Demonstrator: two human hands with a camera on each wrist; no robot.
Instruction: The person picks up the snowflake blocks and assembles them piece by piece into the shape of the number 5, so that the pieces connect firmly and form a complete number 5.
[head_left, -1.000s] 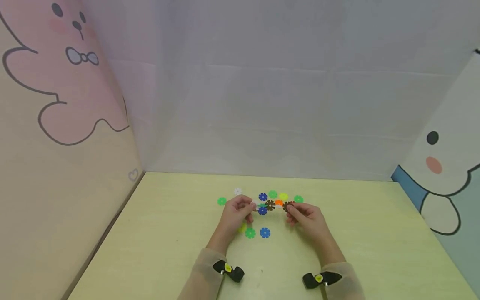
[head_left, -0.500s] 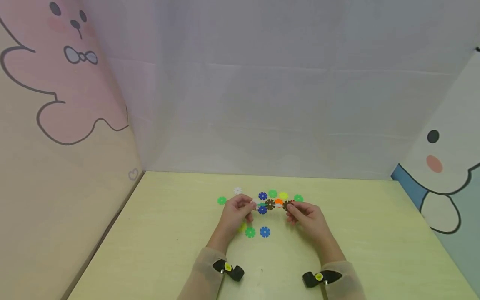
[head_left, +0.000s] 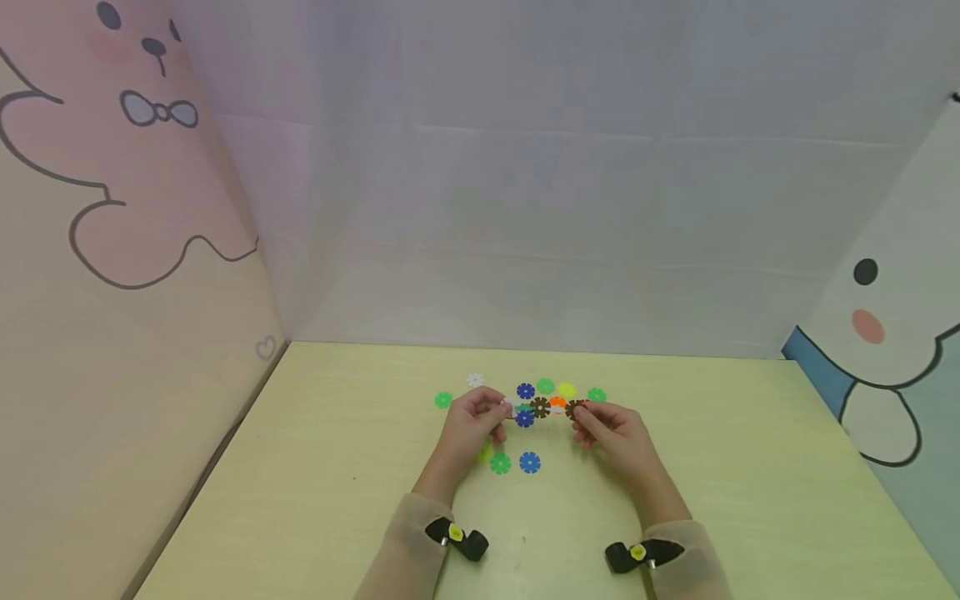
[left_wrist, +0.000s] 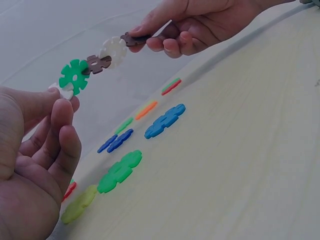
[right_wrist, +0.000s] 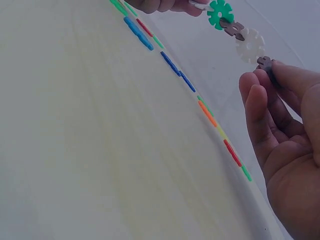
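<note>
Barely anything has shifted in the past second: the left hand's (head_left: 472, 425) fingers pinch a white disc (left_wrist: 64, 91), the right hand's (head_left: 618, 431) a brown disc (left_wrist: 132, 39). The joined disc chain (left_wrist: 97, 64) spans between both sets of fingers above the desk (head_left: 337, 517), so the work seems paused, links intact.

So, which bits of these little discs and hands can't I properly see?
Left wrist view: part of the white end disc, covered by the left hand.
Right wrist view: part of the brown end disc, covered by the right hand.
Right wrist view: most of the left hand, cut off by the top edge.
Head view: part of the nearer yellow disc, hidden by the left hand.
</note>
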